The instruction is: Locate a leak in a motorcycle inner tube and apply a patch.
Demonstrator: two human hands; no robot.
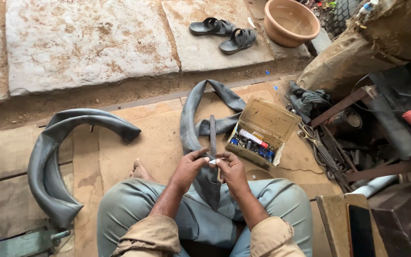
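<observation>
Pinching a small white patch piece point(213, 162) between both thumbs and forefingers, left hand point(186, 169) and right hand point(233, 171) closed on it at lower centre, over the black rubber inner tube point(191, 123) draped across my lap. Open tin box of repair bits point(261, 133) sits just right, within reach.

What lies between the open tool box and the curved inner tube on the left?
In the head view, between the open box and curved tube lies a looped inner tube, held by both hands.
</observation>
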